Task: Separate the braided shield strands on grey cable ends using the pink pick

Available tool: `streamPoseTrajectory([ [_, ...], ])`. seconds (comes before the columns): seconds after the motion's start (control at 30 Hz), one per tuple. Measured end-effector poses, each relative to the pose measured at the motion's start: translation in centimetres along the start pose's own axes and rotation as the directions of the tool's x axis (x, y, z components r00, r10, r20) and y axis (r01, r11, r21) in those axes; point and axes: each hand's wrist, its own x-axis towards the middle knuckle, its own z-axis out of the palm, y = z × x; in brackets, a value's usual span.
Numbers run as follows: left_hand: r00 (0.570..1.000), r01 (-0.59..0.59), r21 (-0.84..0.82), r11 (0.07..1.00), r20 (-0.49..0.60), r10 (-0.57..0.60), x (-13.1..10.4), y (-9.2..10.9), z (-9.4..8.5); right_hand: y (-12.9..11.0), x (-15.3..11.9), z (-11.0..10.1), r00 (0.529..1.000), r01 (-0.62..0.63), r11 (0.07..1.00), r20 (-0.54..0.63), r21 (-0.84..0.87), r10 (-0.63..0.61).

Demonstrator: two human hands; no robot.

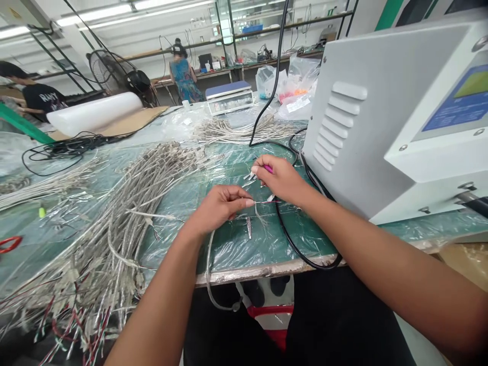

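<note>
Grey cable (208,259) pinched in the left hand (218,207) has wires (266,202) bared — right hand (282,178) gripping something pink (268,168) — but how much of the cable heap (147,175) is done, I can't tell.

Left of the white machine (343,132), there is room to pass low over the film-covered tabletop (263,254), though the left hand (224,203) and right hand (281,178) take up part of it. Closer to the machine, a looping black cable (292,246) crosses; well left of the machine, heaped grey cables (131,203) bar the way.
</note>
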Motion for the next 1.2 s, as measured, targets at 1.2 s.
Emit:
streamPoseTrajectory([
  [1.2, 0.988, -0.115, -0.139, 0.984, -0.121, 0.099, -0.3, -0.9, -0.2, 0.9, -0.2, 0.0, 0.962, -0.263, 0.964, -0.060, 0.037, 0.265],
])
